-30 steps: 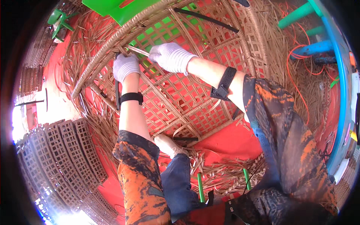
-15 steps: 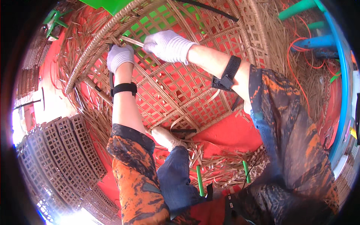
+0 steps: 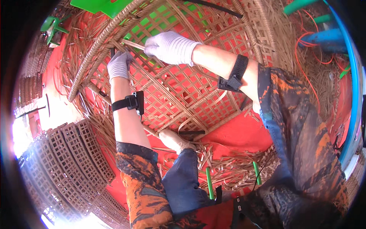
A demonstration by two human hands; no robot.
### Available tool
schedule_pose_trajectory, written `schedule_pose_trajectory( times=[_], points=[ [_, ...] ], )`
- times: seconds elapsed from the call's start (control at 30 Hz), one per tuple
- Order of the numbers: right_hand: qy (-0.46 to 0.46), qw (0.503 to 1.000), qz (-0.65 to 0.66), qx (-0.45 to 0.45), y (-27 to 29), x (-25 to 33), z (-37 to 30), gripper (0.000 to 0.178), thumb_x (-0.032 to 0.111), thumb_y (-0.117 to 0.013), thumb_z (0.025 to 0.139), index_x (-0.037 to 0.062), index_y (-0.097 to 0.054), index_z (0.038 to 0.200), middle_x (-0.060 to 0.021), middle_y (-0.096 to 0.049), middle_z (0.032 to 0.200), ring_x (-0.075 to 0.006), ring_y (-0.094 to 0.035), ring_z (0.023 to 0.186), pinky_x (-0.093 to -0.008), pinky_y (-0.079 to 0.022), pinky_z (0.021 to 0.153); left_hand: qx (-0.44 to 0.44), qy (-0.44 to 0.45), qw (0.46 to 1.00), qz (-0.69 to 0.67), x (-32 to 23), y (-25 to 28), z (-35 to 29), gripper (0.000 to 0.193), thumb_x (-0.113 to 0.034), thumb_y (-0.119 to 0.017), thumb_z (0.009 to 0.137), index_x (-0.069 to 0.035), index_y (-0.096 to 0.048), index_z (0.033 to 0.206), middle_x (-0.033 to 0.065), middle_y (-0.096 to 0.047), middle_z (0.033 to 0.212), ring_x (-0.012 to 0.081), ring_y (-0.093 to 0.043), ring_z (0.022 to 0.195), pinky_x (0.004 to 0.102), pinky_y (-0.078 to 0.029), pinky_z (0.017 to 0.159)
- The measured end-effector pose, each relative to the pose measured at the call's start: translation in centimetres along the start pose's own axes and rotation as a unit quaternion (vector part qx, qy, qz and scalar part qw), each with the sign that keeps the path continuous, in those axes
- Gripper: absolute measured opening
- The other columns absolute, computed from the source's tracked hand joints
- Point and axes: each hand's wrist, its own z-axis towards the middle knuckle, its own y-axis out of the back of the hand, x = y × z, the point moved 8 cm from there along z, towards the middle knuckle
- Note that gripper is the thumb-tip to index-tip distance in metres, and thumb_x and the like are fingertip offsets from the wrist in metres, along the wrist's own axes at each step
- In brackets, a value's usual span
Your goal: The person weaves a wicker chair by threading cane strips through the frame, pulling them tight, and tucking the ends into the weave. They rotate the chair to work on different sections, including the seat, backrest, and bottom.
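Observation:
A large brown woven wicker panel with an open lattice and a thick wrapped rim lies before me. My right hand, in a pale striped glove, is closed on a light flat wicker strip. That strip runs taut leftward to the rim. Just below the rim, my left hand in a matching glove is closed at the lattice, beside a short dark bar. Its fingertips are partly hidden, so what they grip cannot be made out. Both wrists wear black straps.
Loose wicker strips lie on the red floor covering. Stacked woven panels stand at the left. A green stool is at the far left, a bright green plastic piece at the top. Orange cord trails near a blue tube.
My left hand has shifted slightly down and its wrist has turned, bringing the strap's buckle into view. The right hand keeps hold of the strip, nearly in place.

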Motion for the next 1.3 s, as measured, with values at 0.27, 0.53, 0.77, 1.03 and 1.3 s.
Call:
schedule_pose_trajectory(
  times=[0.27, 0.53, 0.77, 1.03, 1.3],
  points=[
    [0.0, 0.999, 0.03, -0.027, 0.9, 0.2, 0.6, 0.03, 0.031, -0.042, 0.09, 0.0092, -0.063, 0.092, -0.0153, -0.064, 0.086, -0.0325, -0.062, 0.082, -0.043, -0.047, 0.077, 0.018, 0.076, 0.984, -0.16, 0.9, 0.0, -0.6, 0.015, -0.018, -0.053, 0.089, -0.006, -0.062, 0.089, 0.004, -0.055, 0.06, 0.0121, -0.05, 0.046, 0.0258, -0.036, 0.038],
    [-0.06, 0.997, 0.049, 0.025, 0.6, -0.1, 0.2, 0.034, 0.035, -0.047, 0.092, 0.0075, -0.063, 0.104, -0.0149, -0.063, 0.081, -0.0269, -0.06, 0.07, -0.0374, -0.048, 0.069, 0.004, 0.1, 0.989, -0.112, 2.0, -0.7, -0.2, 0.018, -0.02, -0.053, 0.087, -0.004, -0.061, 0.082, 0.0056, -0.056, 0.059, 0.0147, -0.048, 0.041, 0.0289, -0.038, 0.038],
    [-0.07, 0.995, 0.077, 0.011, 0.3, -0.4, 0.0, 0.032, 0.033, -0.044, 0.09, 0.0083, -0.064, 0.09, -0.014, -0.065, 0.08, -0.027, -0.064, 0.071, -0.0391, -0.049, 0.071, 0.109, 0.105, 0.918, -0.367, 2.6, -2.1, 0.3, 0.004, -0.012, -0.054, 0.087, -0.01, -0.055, 0.083, -0.0012, -0.05, 0.059, 0.0108, -0.045, 0.046, 0.0262, -0.035, 0.04],
    [-0.065, 0.995, 0.071, 0.0, 0.5, -0.2, -0.3, 0.033, 0.034, -0.044, 0.092, 0.0067, -0.063, 0.093, -0.0145, -0.064, 0.081, -0.0291, -0.063, 0.075, -0.0401, -0.048, 0.074, 0.061, 0.025, 0.982, -0.175, 0.5, -2.0, -0.8, 0.028, -0.003, -0.05, 0.082, -0.005, -0.054, 0.109, -0.0021, -0.051, 0.068, 0.0079, -0.046, 0.056, 0.0215, -0.033, 0.047],
    [-0.018, 0.999, 0.041, -0.012, 0.1, 0.8, -0.2, 0.032, 0.033, -0.046, 0.092, 0.0061, -0.063, 0.097, -0.0156, -0.064, 0.082, -0.0308, -0.062, 0.078, -0.0399, -0.047, 0.074, 0.044, 0.043, 0.987, -0.15, 1.2, -0.9, 0.4, 0.045, -0.003, -0.045, 0.085, -0.001, -0.044, 0.13, 0.0004, -0.057, 0.08, 0.0109, -0.055, 0.066, 0.0281, -0.051, 0.065]
  ],
)
